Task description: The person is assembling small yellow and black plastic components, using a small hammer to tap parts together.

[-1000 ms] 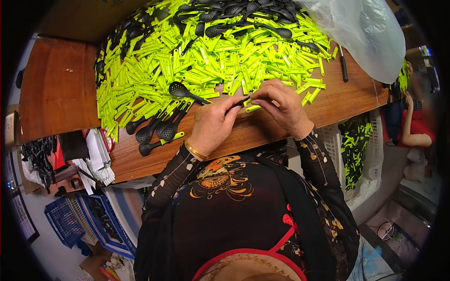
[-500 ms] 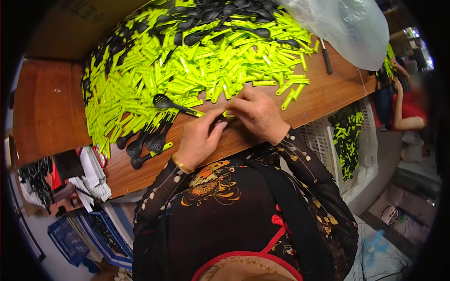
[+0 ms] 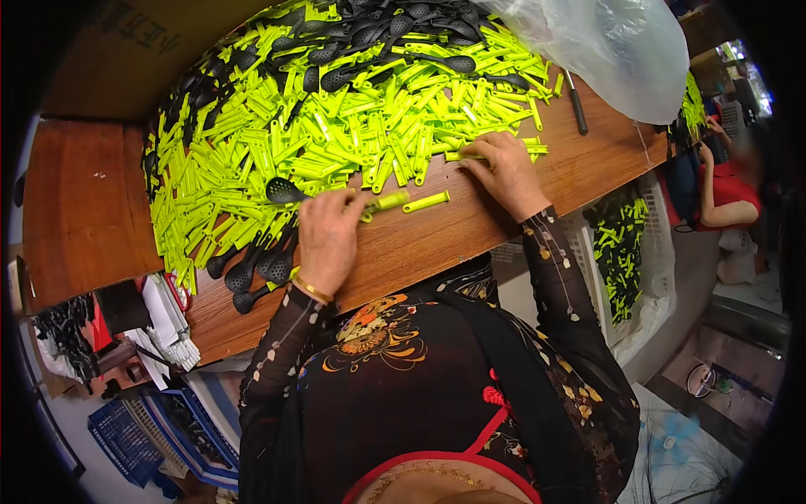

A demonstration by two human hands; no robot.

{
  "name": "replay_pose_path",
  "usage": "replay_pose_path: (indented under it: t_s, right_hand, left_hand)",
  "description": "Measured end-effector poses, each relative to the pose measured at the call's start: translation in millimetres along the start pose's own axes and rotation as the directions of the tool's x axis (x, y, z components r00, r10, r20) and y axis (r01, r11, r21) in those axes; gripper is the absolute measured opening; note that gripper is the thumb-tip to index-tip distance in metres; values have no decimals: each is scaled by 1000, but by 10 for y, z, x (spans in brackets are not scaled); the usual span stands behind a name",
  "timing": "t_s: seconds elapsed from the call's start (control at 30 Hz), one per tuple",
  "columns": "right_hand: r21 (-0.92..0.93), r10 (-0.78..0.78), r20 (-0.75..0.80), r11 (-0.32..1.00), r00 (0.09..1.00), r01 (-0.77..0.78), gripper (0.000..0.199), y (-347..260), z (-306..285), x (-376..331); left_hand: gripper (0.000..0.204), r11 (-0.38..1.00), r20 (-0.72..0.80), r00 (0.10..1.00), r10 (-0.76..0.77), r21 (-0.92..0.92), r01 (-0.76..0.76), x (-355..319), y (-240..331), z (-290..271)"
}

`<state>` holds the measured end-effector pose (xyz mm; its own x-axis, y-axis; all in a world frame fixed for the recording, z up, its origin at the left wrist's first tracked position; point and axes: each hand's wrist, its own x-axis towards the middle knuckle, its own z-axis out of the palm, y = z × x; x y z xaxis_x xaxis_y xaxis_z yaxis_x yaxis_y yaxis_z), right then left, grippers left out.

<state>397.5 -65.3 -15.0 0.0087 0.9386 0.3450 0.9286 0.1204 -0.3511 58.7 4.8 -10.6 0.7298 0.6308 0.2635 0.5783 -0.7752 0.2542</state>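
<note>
1. Left hand (image 3: 326,235), at 7 o'clock of the pile, is curled around a black spoon (image 3: 285,191) with a green handle (image 3: 382,202); light, stiff plastic, best gripped mid-handle.
2. Right hand (image 3: 504,172), at 3 o'clock, pinches a loose green handle (image 3: 463,155).
3. The pile of handles (image 3: 336,118) fills the wooden table (image 3: 437,235) beyond.

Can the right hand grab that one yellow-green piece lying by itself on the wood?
Probably yes. The right hand rests at the pile's edge, and the single yellow-green handle piece lies on bare table beside it, nothing between them.
</note>
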Motion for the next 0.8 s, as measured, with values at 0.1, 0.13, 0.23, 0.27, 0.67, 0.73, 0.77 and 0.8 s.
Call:
replay_pose_path:
  t_s: [0.1,0.13,0.23,0.27,0.67,0.73,0.77,0.8]
  right_hand:
    - [-34,2,-22,999,1000,-2,19,-41,77,57]
    - [-43,10,-32,999,999,-11,18,-65,93,81]
    - [-69,56,103,996,993,-50,17,-48,139,167]
    - [-67,52,94,997,994,-46,17,-44,141,161]
    - [263,24,-347,962,938,73,21,-396,461,27]
    - [285,47,-353,957,934,60,22,-402,444,42]
    - [284,40,-335,957,941,60,23,-412,436,23]
    - [285,32,-316,956,948,63,24,-412,432,17]
  left_hand:
    - [39,992,-105,993,-48,110,59,130,-174,21]
    - [41,985,-145,986,-88,132,108,178,-204,16]
    - [48,993,-154,984,-91,56,101,335,-126,17]
    - [50,997,-151,986,-74,4,75,417,-54,-13]
    - [25,998,-162,987,5,65,6,2143,-467,588]
    - [22,973,-96,995,-10,229,32,2245,-513,680]
    - [9,970,-177,981,84,238,-40,2273,-551,691]
    - [9,970,-177,980,86,239,-42,2280,-613,684]
